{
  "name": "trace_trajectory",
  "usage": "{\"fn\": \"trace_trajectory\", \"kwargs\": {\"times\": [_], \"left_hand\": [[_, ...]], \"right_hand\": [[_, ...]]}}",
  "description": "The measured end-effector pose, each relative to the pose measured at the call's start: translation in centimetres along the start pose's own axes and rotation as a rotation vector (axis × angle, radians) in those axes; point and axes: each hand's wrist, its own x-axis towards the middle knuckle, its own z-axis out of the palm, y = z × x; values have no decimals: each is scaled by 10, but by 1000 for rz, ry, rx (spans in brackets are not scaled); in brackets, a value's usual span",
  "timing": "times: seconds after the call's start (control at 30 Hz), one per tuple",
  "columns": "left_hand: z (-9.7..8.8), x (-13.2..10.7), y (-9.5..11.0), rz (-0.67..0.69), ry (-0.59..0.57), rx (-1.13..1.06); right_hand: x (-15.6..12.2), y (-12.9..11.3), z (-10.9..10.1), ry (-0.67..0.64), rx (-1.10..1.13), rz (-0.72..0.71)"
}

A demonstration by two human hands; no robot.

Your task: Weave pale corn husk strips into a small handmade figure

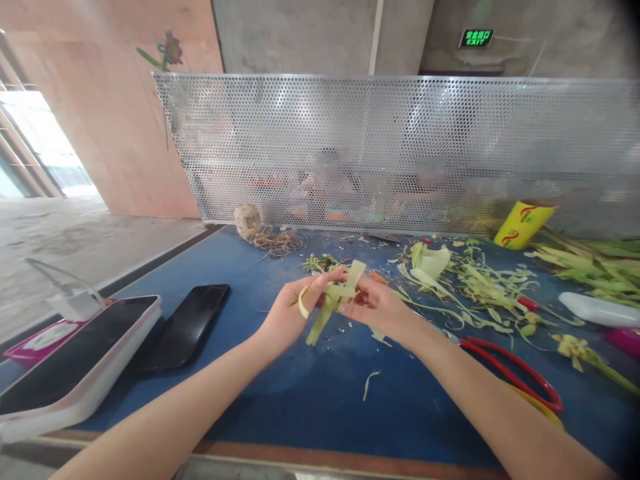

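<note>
Pale green leaf strips, crossed over each other like a piece of weaving, are held above the blue tabletop between my two hands. My left hand pinches them from the left, with one strip looping around by its thumb. From the other side my right hand grips the same strips, its fingertips close to the left ones. One strip end sticks up between the hands and another hangs below. Behind the hands lies a small heap of green bits. Red-handled scissors lie partly hidden beneath my right forearm.
Cut leaf strips are strewn over the right side. A yellow container, a twine bundle and a pale block stand near the perforated metal screen. To the left are a black phone and a white-edged case.
</note>
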Motion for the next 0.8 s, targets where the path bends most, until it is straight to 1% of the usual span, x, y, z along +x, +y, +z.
{"fn": "trace_trajectory", "kwargs": {"times": [0.1, 0.17, 0.23, 0.33, 0.5, 0.7, 0.8], "left_hand": [[1, 0, -1, 33, 33, 90], [2, 0, -2, 30, 18, 110], [3, 0, -4, 21, 2, 125], [2, 0, -5, 5, 3, 161], [-4, 2, 0, -35, -1, 160], [-8, 6, 1, -48, -1, 137], [-7, 7, -5, -64, -38, 95]], "right_hand": [[1, 1, 9, 65, 53, -37], [1, 1, 13, 129, 88, -43], [2, 2, 14, 162, 131, -35], [1, 3, 14, 183, 157, -14], [1, 0, 8, 260, 129, -32], [1, -2, 4, 236, 221, 39], [0, -2, 5, 176, 212, 14]]}}
